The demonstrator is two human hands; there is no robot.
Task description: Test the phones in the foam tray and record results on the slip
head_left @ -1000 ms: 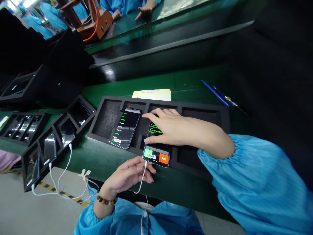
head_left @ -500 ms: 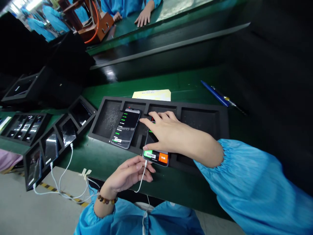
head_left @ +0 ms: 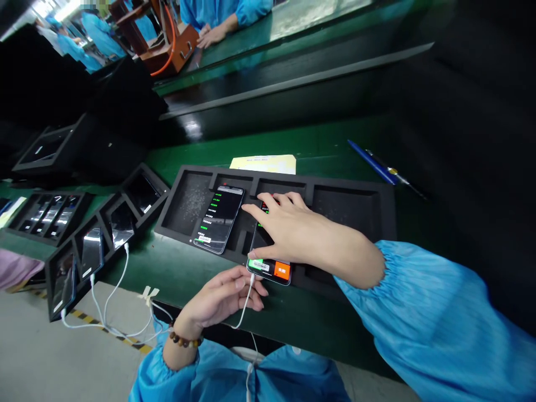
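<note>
Right hand: yours (head_left: 293, 229) lies palm down over a phone (head_left: 270, 274), fingers spread apart rather than clamped, the thumb tip over the left end of the green button.
Left hand: yours (head_left: 221, 296) is turned up just below the same phone's lower end, fingers half curled with gaps between them; whether they touch the cable, you cannot tell from here.
Phone under your hand: it sits in the third compartment from the left of the black tray (head_left: 345, 209), its lower end reaching over the tray's near edge. You can see green and red screen text, the green button, an orange one and a barcode sticker.
White cable (head_left: 246, 307): plugged into that phone's lower end, it passes in front of your left fingers.
Second phone (head_left: 220, 220): it lies slantwise in the second compartment, lower end on the tray's near edge, with a list in green and white.
Yellow paper (head_left: 263, 163): just beyond the tray's far edge.
Blue pen (head_left: 371, 161): on the counter (head_left: 318, 145), past the tray's far right corner.
Left tray (head_left: 159, 205): near your tray's left edge, four phones in its compartments, white leads on three.
Across from you: a co-worker's hands (head_left: 212, 36) rest near the counter's far edge.
</note>
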